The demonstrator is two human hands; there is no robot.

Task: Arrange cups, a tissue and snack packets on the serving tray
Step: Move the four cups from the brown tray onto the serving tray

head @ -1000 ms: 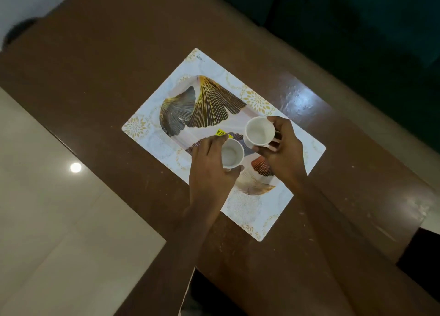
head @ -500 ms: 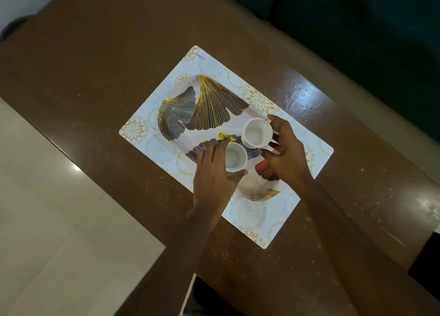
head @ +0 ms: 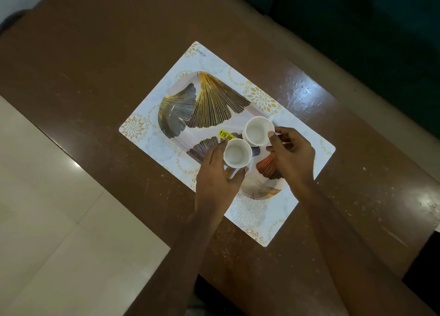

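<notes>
On tray: left hand, right hand seemingly gripping cups.

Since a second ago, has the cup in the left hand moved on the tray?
No, not noticeably: the cup in the left hand sits just right of the yellow price sticker, as before.

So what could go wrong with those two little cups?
The two white cups, near cup and far cup, sit almost touching, so they could knock together. The left hand curls loosely around the near cup, which might tip. The tray looks glossy, so cups may slide.
</notes>
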